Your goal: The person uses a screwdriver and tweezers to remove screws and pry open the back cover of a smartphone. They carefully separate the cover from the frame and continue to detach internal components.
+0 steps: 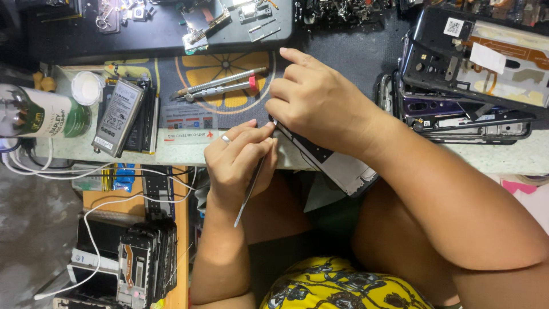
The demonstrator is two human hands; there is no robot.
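Left hand (240, 163) is closed on metal tweezers (250, 189); right hand (317, 103), at 1 o'clock, grips an opened phone (337, 166), tilted over the bench (497, 157) edge.

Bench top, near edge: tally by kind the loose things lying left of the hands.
Phone batteries: 1, a grey phone battery
Bottles: 1, a green-labelled bottle lying on its side
Lids: 1, a white round lid
Tweezers: 2, metal tweezers on the citrus-print mat
Total: 5
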